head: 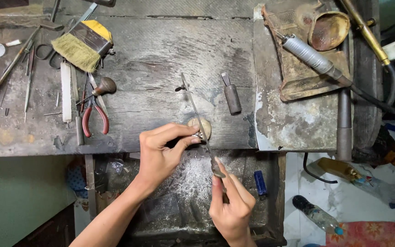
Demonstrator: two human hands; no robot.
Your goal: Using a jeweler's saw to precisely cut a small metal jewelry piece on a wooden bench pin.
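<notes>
My left hand (161, 151) pinches a small silvery metal piece (198, 135) against a round wooden peg (205, 126) at the front edge of the workbench (161, 59). My right hand (230, 203) grips the handle end of a long thin file (196, 114). The file runs up and away from me, past the small piece and over the bench. Both hands are below the bench edge, above a tray dusted with metal filings (193, 178).
Red-handled pliers (94, 116), a yellow-handled brush (83, 43), thin tools and a small dark-handled tool (232, 96) lie on the bench. At right are a metal sheet (298, 119) and a rotary handpiece (309, 57). A blue lighter (260, 182) lies in the tray. Plastic bottles lie on the floor.
</notes>
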